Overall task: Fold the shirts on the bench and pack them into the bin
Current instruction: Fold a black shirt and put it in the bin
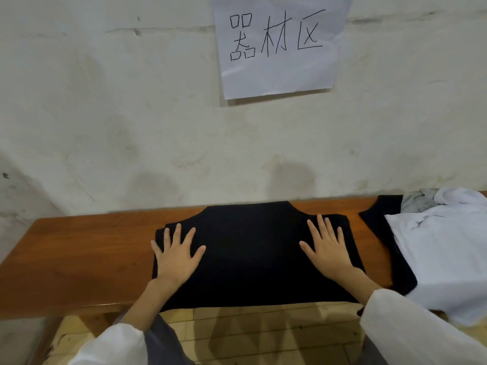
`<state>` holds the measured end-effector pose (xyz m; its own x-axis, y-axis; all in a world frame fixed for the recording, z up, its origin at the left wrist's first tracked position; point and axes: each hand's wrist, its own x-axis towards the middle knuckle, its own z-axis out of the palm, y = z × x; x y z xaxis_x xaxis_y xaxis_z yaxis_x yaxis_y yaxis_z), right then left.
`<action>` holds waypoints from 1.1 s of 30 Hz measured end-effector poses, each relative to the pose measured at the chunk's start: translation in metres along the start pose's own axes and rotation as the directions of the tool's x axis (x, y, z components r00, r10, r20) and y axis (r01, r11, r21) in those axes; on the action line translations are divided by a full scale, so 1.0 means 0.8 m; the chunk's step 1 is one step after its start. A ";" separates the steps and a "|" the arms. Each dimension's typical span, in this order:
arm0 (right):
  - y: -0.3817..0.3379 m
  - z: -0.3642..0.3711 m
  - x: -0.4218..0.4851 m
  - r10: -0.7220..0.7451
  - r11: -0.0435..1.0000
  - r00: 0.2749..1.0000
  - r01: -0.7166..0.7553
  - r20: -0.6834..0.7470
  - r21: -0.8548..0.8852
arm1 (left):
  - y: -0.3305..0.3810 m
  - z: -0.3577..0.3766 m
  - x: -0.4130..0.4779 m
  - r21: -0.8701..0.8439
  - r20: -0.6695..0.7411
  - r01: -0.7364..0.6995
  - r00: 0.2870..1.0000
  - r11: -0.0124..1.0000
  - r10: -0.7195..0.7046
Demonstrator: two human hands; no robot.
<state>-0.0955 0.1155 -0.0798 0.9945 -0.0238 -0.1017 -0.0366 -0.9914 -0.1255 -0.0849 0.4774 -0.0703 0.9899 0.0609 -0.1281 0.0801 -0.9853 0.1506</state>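
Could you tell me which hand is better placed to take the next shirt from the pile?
Probably the right hand: it lies flat on the black shirt, on the side nearest the white shirt pile; the left hand lies on the far side.

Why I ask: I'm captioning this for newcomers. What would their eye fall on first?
First, the left hand and right hand pressed flat on a black fabric shirt spread midway along the reddish-brown wooden bench. Next, the white paper sign with handwritten black characters on the wall above, then the heap of white and grey clothes at the bench's right end.
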 end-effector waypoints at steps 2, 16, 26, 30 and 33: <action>-0.033 0.002 -0.017 -0.050 0.997 0.995 0.054 -0.083 0.049 | 0.031 0.008 -0.021 0.013 -0.104 -0.031 0.994 0.999 0.032; -0.015 0.013 -0.102 -0.320 0.935 0.917 0.347 -0.237 0.079 | 0.019 0.038 -0.102 -0.017 -0.208 -0.380 0.906 0.925 0.369; 0.014 0.054 -0.144 -0.229 0.971 0.895 0.236 -0.384 -0.030 | -0.009 0.063 -0.125 0.170 -0.341 -0.399 0.834 0.901 0.433; 0.017 0.040 -0.148 -0.121 0.972 0.841 0.208 -0.528 0.108 | -0.018 0.055 -0.126 0.145 -0.402 -0.425 0.800 0.894 0.446; 0.028 0.026 -0.157 -0.092 0.966 0.794 0.216 -0.602 0.138 | -0.031 0.043 -0.130 0.113 -0.401 -0.353 0.839 0.929 0.368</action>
<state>-0.2229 0.0990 -0.0901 0.8514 -0.0053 0.5245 0.1664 -0.9455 -0.2798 -0.1939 0.4898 -0.0941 0.9070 -0.2476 0.3407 -0.2886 -0.9545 0.0746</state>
